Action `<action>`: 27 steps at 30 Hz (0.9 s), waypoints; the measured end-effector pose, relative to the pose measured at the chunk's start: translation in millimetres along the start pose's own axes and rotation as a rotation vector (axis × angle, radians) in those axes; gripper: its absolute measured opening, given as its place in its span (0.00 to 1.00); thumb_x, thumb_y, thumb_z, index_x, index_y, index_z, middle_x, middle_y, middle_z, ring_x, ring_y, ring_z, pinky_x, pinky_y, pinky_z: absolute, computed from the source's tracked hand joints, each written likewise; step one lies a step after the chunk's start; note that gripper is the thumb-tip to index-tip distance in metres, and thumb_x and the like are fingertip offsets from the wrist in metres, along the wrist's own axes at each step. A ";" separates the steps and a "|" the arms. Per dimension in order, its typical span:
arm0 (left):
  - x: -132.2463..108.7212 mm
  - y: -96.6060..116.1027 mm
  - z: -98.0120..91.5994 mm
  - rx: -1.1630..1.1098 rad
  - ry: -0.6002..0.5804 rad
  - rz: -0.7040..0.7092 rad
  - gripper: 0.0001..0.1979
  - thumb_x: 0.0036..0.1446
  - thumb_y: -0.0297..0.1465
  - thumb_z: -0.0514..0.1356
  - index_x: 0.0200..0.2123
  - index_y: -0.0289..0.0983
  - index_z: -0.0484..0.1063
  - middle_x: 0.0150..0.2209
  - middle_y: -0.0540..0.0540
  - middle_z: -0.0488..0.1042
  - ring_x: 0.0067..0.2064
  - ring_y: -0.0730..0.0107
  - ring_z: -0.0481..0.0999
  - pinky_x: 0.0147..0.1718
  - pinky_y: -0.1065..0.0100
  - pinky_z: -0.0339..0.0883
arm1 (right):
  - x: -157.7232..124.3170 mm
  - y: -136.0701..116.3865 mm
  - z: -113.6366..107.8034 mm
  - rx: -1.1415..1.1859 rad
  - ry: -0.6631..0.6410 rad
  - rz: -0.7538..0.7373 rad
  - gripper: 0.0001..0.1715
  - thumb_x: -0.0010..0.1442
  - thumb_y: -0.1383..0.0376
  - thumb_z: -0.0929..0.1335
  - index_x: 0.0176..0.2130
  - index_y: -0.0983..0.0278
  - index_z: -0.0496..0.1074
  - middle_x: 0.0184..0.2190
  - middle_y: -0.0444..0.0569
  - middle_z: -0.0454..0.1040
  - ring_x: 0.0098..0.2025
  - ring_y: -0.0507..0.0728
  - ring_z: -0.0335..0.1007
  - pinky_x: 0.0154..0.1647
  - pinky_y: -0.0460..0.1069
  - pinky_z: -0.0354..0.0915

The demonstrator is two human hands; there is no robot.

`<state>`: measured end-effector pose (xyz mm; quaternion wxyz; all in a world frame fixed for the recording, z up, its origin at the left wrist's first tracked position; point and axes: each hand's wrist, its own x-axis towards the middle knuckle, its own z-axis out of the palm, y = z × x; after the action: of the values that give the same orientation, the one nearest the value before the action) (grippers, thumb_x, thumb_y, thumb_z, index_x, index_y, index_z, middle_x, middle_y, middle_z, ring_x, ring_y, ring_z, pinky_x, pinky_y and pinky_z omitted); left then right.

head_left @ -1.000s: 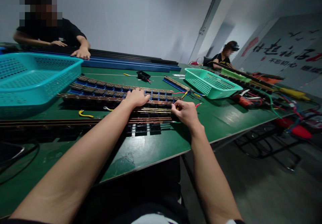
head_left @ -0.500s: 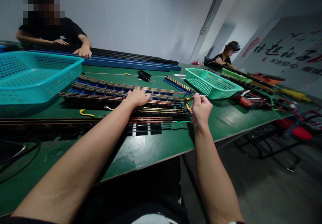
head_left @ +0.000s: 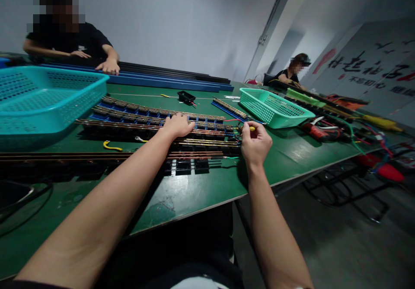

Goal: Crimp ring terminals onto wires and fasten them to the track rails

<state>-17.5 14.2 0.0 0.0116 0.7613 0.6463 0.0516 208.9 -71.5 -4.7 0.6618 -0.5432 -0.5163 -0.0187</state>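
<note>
My left hand [head_left: 177, 126] lies across the blue-and-black strips with long copper-coloured rods [head_left: 145, 118], its thumb and fingers apart on top. By the right ends of these strips, my right hand [head_left: 257, 141] is closed around yellow-handled pliers [head_left: 252, 129]. The jaws are small and partly hidden, so what they touch cannot be made out. A red wire [head_left: 231, 120] comes off one strip end close by. Nearer to me, another rodded black strip [head_left: 194, 155] runs along the table, with a green wire [head_left: 231, 157] at its end.
A turquoise basket [head_left: 81, 92] stands at left, a green basket [head_left: 275, 116] at right. Beyond the strips are a small black box [head_left: 186, 97] and long blue bars [head_left: 155, 81]. A red tool [head_left: 319, 129] lies at right. Two people sit across the table [head_left: 207, 194].
My right hand has turned and shifted slightly left with the pliers, whose yellow handles are now mostly covered by the fingers. My left hand stays in place.
</note>
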 end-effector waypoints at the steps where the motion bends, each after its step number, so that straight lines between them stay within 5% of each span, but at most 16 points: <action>1: 0.3 -0.1 0.2 -0.001 -0.001 0.000 0.35 0.59 0.49 0.38 0.58 0.32 0.63 0.60 0.32 0.60 0.58 0.47 0.63 0.53 0.49 0.56 | -2.0 -2.1 -1.4 -0.004 0.017 -0.012 0.15 0.56 0.57 0.66 0.34 0.65 0.75 0.23 0.43 0.71 0.23 0.49 0.65 0.26 0.45 0.62; 6: 0.2 -0.1 0.1 0.006 -0.007 -0.005 0.35 0.59 0.49 0.38 0.58 0.32 0.62 0.60 0.32 0.60 0.57 0.47 0.63 0.53 0.50 0.56 | -17.9 -17.4 -16.1 0.100 0.147 0.020 0.15 0.56 0.57 0.67 0.35 0.67 0.74 0.25 0.45 0.71 0.24 0.49 0.65 0.27 0.45 0.63; 12: -1.4 0.4 -0.8 0.005 0.002 -0.002 0.35 0.59 0.49 0.38 0.58 0.33 0.63 0.59 0.33 0.61 0.57 0.47 0.63 0.52 0.51 0.57 | -39.1 -32.6 -32.8 0.256 0.151 0.163 0.16 0.55 0.55 0.68 0.35 0.66 0.73 0.22 0.42 0.67 0.20 0.47 0.61 0.22 0.44 0.61; 27: -1.3 1.0 -0.8 0.006 0.010 -0.005 0.34 0.59 0.49 0.39 0.57 0.33 0.63 0.59 0.33 0.61 0.57 0.47 0.64 0.52 0.50 0.57 | -47.5 -20.3 -14.7 0.103 0.049 0.086 0.19 0.54 0.56 0.68 0.21 0.66 0.66 0.17 0.40 0.61 0.20 0.46 0.53 0.22 0.44 0.54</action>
<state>-16.8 12.8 0.8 0.0063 0.7593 0.6485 0.0533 184.6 -116.1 -22.2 0.7016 -0.5295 -0.4764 0.0228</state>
